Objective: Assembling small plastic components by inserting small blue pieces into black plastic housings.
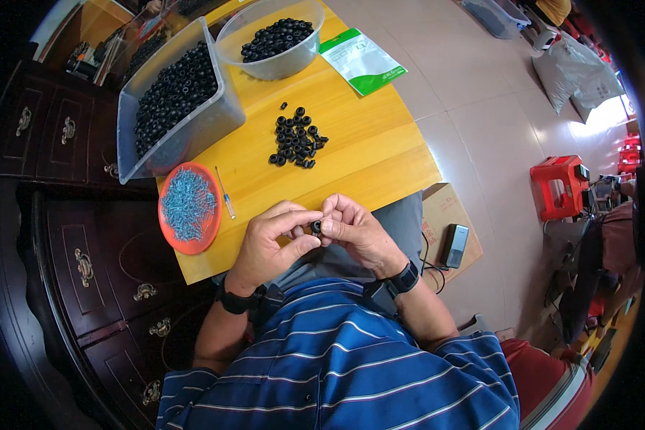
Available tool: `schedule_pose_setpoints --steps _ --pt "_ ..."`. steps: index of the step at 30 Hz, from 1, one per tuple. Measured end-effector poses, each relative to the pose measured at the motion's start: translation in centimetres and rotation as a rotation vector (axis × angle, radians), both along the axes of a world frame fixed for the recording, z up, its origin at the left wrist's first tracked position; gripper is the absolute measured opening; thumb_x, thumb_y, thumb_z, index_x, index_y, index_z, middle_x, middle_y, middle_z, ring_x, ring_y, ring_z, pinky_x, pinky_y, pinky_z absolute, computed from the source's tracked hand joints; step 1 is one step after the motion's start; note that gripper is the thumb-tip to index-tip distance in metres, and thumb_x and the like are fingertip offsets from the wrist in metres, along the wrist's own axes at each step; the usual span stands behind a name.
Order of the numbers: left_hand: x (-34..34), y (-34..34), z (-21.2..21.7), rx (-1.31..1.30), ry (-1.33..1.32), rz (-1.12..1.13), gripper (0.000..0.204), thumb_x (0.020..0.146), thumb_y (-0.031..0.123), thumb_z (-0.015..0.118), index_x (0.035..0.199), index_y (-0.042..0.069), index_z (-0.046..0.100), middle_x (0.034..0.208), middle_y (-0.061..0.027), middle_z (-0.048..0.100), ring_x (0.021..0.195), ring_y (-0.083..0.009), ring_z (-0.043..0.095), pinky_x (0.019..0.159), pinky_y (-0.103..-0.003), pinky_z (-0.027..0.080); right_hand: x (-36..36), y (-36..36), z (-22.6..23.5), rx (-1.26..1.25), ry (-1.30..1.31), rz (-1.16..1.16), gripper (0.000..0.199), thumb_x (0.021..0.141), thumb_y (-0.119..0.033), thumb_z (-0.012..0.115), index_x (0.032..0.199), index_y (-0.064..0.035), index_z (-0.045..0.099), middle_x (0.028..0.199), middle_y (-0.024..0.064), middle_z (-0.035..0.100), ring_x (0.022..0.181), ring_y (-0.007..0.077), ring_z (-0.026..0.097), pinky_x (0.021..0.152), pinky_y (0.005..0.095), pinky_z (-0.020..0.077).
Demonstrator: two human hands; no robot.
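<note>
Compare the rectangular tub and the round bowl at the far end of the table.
The tub is rectangular with straight walls; the bowl is round. The tub holds far more black parts, heaped along its length; the bowl holds a smaller heap. The tub sits at the table's left edge, the bowl to its right. Both are clear plastic.

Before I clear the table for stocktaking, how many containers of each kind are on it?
Clear bin: 1
Clear bowl: 1
Orange dish: 1
Bag: 1
Total: 4
</note>
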State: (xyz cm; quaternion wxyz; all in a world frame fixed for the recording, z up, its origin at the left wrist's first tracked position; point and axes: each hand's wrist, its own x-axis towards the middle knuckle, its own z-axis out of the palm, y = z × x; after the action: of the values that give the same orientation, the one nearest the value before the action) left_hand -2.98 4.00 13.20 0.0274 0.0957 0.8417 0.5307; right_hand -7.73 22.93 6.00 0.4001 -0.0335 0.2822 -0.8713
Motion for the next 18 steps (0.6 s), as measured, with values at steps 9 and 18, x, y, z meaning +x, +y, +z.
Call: schedule_pose_setpoints --steps 9,18 --pt "-0.08 -0.45 0.23 -0.080 0.067 -0.061 0.030 0.080 0.003 0.081 0.108 0.000 0.070 0.095 -0.0104 0.068 0.076 -0.0193 0.067 0.067 -0.030 0.053 0.02 0.01 -0.46 0.018 0.061 0.039 0.015 0.096 -0.013 0.073 0.095 -0.0077 0.060 0.080 -0.0001 0.066 0.073 0.0081 0.063 0.067 0.0235 0.0523" --pt "-0.04 -0.53 -0.25 -0.234 0.275 -0.014 0.031 0.080 0.008 0.081 0.107 0.003 0.067 0.092 -0.0120 0.066 0.076 -0.0267 0.067 0.067 -0.035 0.054 0.10 -0.84 -0.42 0.039 0.090 -0.017 0.014 0.096 -0.011 0.073 0.095 -0.0065 0.059 0.080 0.0019 0.066 0.072 0.0101 0.064 0.067 0.0251 0.0539"
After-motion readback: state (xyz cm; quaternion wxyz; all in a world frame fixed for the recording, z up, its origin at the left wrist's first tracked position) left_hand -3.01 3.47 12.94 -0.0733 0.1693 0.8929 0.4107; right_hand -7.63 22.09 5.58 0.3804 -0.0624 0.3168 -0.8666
